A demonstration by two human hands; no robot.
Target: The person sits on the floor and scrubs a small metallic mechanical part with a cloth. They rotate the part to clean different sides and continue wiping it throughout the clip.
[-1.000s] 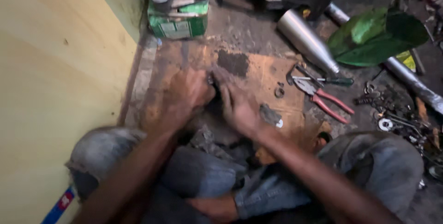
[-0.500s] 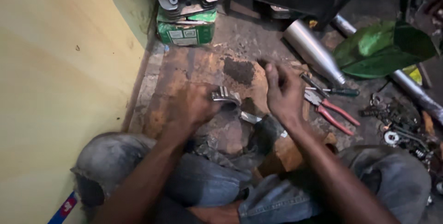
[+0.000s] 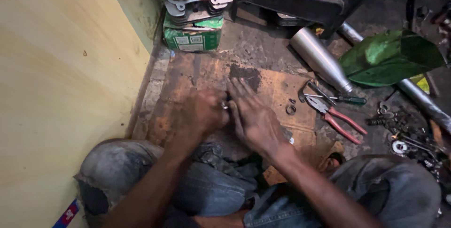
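— Two hands on the cardboard sheet (image 3: 277, 85)?
— Yes. Left hand (image 3: 204, 110) curls around a small metal part (image 3: 224, 106); right hand (image 3: 253, 117) lies open beside it. One red-handled pliers (image 3: 336, 115) lies right of the sheet.

Your arms are bare from the elbows down, with no sleeves, watch or gloves showing. Your left hand (image 3: 204, 111) and right hand (image 3: 256, 120) are smeared with dark grease and grime, fingers included. You wear faded blue-grey denim jeans (image 3: 206, 188), heavily soiled with dark oily patches. The left knee (image 3: 110, 171) looks worn pale and frayed, with a darker torn patch below it. The right knee (image 3: 394, 185) is a dull grey-blue, creased and stained. A seam and fold run along the inner leg.
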